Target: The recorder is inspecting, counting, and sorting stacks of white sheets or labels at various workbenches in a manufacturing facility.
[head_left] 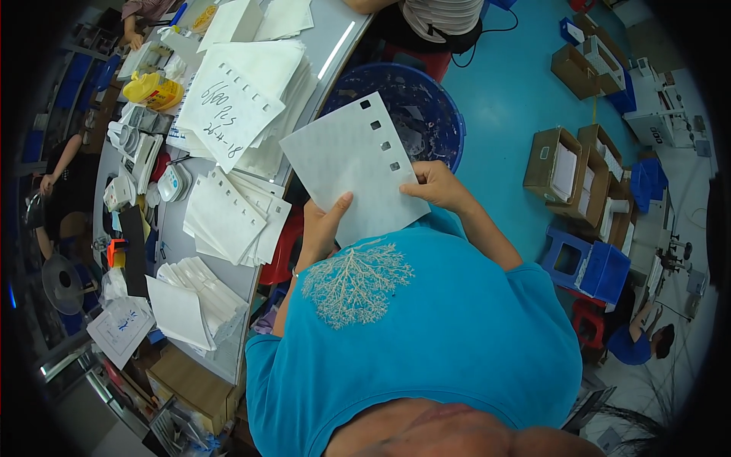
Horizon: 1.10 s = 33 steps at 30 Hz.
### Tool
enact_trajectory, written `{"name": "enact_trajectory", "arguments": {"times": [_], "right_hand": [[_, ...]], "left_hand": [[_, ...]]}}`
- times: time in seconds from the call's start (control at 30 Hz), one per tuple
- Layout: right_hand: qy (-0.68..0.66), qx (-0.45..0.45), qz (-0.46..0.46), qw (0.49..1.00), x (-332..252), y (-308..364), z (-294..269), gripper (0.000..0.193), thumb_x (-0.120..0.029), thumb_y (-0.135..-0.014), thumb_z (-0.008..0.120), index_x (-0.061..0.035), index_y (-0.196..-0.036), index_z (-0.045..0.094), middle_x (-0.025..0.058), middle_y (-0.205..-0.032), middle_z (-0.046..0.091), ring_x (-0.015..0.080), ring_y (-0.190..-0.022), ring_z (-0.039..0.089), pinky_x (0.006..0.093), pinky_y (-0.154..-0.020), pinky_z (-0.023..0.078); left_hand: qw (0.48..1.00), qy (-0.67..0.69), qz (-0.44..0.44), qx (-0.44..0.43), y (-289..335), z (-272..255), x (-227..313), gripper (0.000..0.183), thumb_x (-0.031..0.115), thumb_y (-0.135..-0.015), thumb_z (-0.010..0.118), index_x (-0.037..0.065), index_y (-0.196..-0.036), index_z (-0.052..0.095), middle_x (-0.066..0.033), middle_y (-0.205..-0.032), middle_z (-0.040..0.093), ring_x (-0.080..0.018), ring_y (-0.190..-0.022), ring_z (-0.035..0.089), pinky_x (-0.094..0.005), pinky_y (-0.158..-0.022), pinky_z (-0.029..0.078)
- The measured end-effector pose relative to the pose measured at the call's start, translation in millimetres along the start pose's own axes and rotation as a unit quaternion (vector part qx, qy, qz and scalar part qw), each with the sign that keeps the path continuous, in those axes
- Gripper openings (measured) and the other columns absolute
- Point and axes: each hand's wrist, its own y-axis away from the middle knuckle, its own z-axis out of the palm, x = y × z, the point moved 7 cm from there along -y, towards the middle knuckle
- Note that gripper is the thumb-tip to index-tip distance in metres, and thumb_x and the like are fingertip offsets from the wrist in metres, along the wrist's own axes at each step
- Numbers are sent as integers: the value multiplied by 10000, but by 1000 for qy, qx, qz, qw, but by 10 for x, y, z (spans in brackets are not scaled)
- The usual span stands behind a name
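Observation:
A white sheet [335,156] with a row of small dark squares along its right side is held up in front of my chest. My left hand [324,225] grips its lower left edge, thumb on top and the other fingers hidden beneath. At the right edge, my right hand [438,186] pinches the sheet near the lowest square, its fingers curled. To the left on the table lies a tall stack of similar white sheets [263,87], the top one handwritten. A smaller fanned pile of sheets with squares [221,217] rests nearer to me.
Beyond the sheet stands a large blue tub [449,99] on the floor. The long table [335,46] also bears a yellow container [152,91] and bundled white packs [202,293]. Cardboard boxes [544,156] and blue bins [605,278] stand at the right. Other people work nearby.

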Motion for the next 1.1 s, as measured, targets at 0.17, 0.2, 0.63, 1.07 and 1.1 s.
{"name": "enact_trajectory", "arguments": {"times": [0.17, 0.2, 0.63, 1.07, 1.1], "right_hand": [[180, 105, -27, 978, 8, -12, 17, 239, -151, -854, 596, 30, -991, 670, 76, -854, 697, 139, -720, 648, 284, -655, 513], [185, 105, -20, 977, -1, -27, 34, 268, -170, -871, 575, 32, -1027, 658, 81, -894, 696, 145, -749, 654, 281, -676, 514], [-188, 22, 84, 978, 303, -62, -83, 253, -87, -878, 624, -20, -1122, 641, 64, -965, 684, 118, -808, 650, 259, -703, 527], [83, 126, -67, 986, -137, -138, -414, 318, -187, -855, 676, 2, -1109, 651, 101, -1138, 637, 155, -984, 603, 267, -840, 475], [-21, 35, -6, 999, -80, -151, -269, 310, -170, -844, 690, 14, -1091, 658, 95, -1095, 650, 139, -958, 602, 253, -808, 484]], "left_hand": [[998, -44, 44, -4, 56, 51, 84, 360, 207, -866, 684, -62, -1091, 604, -130, -998, 660, -172, -900, 614, -307, -792, 479], [998, -42, 48, 4, 60, 40, 97, 352, 204, -867, 683, -63, -1083, 609, -130, -988, 662, -171, -890, 616, -308, -789, 481], [996, -27, 66, 53, 86, -34, 32, 356, 211, -863, 694, -59, -1078, 609, -122, -979, 662, -166, -871, 611, -303, -778, 478], [976, 55, 129, 164, 51, -13, 8, 370, 192, -856, 704, -62, -1101, 591, -112, -1025, 640, -167, -926, 592, -304, -838, 458], [974, 64, 132, 171, 54, -17, 8, 375, 190, -855, 704, -63, -1107, 588, -114, -1032, 640, -169, -930, 593, -305, -842, 458]]}}
